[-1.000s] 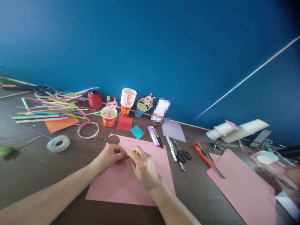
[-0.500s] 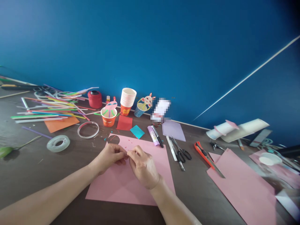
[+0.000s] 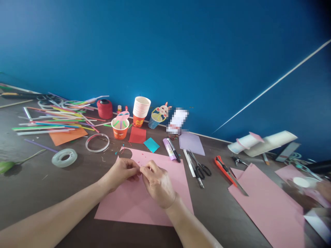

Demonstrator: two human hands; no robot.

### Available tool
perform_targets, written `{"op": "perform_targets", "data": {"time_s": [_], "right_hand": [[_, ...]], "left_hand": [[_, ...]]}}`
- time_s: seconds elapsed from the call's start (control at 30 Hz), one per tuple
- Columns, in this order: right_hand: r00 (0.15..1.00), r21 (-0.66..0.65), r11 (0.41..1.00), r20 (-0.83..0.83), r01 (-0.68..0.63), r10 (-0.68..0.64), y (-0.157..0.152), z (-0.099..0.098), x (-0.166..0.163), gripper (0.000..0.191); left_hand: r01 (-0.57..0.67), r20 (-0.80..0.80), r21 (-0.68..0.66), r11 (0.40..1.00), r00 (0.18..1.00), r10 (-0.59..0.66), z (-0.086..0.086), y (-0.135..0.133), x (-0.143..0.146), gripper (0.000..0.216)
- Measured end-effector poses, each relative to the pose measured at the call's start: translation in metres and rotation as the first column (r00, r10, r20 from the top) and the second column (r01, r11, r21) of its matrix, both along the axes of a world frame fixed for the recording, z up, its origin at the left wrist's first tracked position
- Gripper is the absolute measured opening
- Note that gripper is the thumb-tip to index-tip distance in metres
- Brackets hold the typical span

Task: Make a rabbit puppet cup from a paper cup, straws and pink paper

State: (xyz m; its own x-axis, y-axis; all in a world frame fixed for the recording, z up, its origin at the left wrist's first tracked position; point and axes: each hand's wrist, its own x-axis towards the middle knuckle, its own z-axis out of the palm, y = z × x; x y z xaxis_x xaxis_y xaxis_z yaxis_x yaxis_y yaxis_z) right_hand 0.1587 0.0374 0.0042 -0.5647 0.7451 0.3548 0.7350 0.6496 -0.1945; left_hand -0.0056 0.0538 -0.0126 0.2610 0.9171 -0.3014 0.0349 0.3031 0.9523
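Note:
My left hand (image 3: 125, 173) and my right hand (image 3: 157, 182) meet fingertip to fingertip above a sheet of pink paper (image 3: 144, 208). Both are closed in a pinch, and whatever lies between the fingers is too small or hidden to make out. The pink sheet has a round notch cut from its upper left corner, with tiny coloured scraps about it. Just beyond my hands lie a blue paper square (image 3: 151, 145), a red paper square (image 3: 137, 134), a purple glue stick (image 3: 169, 149) and a black pen (image 3: 173, 150).
Scissors (image 3: 200, 167) lie right of the sheet, and a red utility knife (image 3: 230, 175) rests over more pink paper (image 3: 271, 203). Paper cups (image 3: 141, 107), a tape roll (image 3: 64, 158) and drinking straws (image 3: 59, 119) are at the back and left. Another person's hand (image 3: 324, 191) shows, blurred, at far right.
My hands have hardly moved and stay pinched together. At the far right, another person's hand has come into view and the white round things there have shifted.

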Motion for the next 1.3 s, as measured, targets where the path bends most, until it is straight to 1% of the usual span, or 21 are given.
{"op": "perform_targets", "data": {"time_s": [0.23,0.37,0.43,0.5,0.57,0.63,0.67,0.73,0.8,0.87,0.93,1.03,1.17,1.23,1.3], "right_hand": [[1.000,0.009,1.000,0.003,-0.025,0.025,0.000,0.001,0.002,0.018],[0.999,-0.012,0.999,-0.008,-0.045,0.045,0.000,0.001,0.002,0.020],[0.997,-0.054,0.998,-0.068,-0.045,0.041,0.000,0.000,0.002,0.020],[0.981,-0.131,0.991,-0.192,-0.012,-0.013,0.001,-0.002,0.002,0.015],[0.933,-0.242,0.970,-0.338,0.038,-0.121,0.003,-0.005,0.001,0.010],[0.873,-0.371,0.927,-0.433,0.054,-0.224,0.005,-0.008,0.001,0.015],[0.850,-0.432,0.901,-0.456,0.046,-0.262,0.006,-0.008,0.001,0.016],[0.820,-0.533,0.846,-0.478,0.016,-0.316,0.008,-0.009,0.000,0.010],[0.795,-0.595,0.803,-0.494,-0.014,-0.352,0.009,-0.007,0.000,0.007],[0.773,-0.629,0.777,-0.512,-0.040,-0.375,0.009,-0.005,-0.001,0.008],[0.759,-0.643,0.763,-0.525,-0.058,-0.385,0.009,-0.003,-0.001,0.009],[0.747,-0.647,0.760,-0.536,-0.063,-0.394,0.008,-0.001,-0.003,0.010],[0.735,-0.655,0.752,-0.546,-0.075,-0.402,0.008,-0.003,-0.004,0.009],[0.726,-0.673,0.732,-0.554,-0.103,-0.408,0.008,-0.005,-0.003,0.008],[0.711,-0.698,0.703,-0.562,-0.133,-0.424,0.009,-0.007,-0.002,0.008]], "left_hand": [[-0.008,0.015,-0.020,1.000,1.000,0.008,0.003,-0.001,0.001,0.012],[-0.013,0.021,-0.037,0.999,1.000,0.014,0.003,-0.001,0.002,0.012],[-0.020,0.032,-0.048,0.999,0.999,0.021,0.003,-0.001,0.002,0.014],[-0.018,0.058,-0.054,0.998,0.998,0.022,0.005,-0.001,0.001,0.016],[-0.010,0.099,-0.054,0.998,0.995,0.016,0.006,-0.001,0.001,0.017],[-0.008,0.121,-0.054,0.999,0.993,0.014,0.008,-0.001,0.001,0.017],[-0.011,0.124,-0.054,0.998,0.992,0.018,0.008,-0.001,0.002,0.017],[-0.017,0.124,-0.055,0.998,0.992,0.024,0.008,-0.001,0.002,0.017],[-0.015,0.126,-0.059,0.998,0.992,0.022,0.007,-0.001,0.002,0.017],[0.000,0.128,-0.067,0.998,0.992,0.009,0.005,-0.001,0.002,0.017],[0.019,0.121,-0.071,0.997,0.993,-0.010,0.004,-0.002,0.002,0.017],[0.039,0.104,-0.074,0.996,0.994,-0.031,0.005,-0.003,0.002,0.019],[0.058,0.068,-0.012,0.998,0.996,-0.057,0.009,-0.004,0.003,0.020],[0.059,0.075,0.000,0.998,0.995,-0.059,0.009,-0.004,0.003,0.020],[0.058,0.092,-0.016,0.998,0.994,-0.057,0.009,-0.003,0.003,0.022]]}}
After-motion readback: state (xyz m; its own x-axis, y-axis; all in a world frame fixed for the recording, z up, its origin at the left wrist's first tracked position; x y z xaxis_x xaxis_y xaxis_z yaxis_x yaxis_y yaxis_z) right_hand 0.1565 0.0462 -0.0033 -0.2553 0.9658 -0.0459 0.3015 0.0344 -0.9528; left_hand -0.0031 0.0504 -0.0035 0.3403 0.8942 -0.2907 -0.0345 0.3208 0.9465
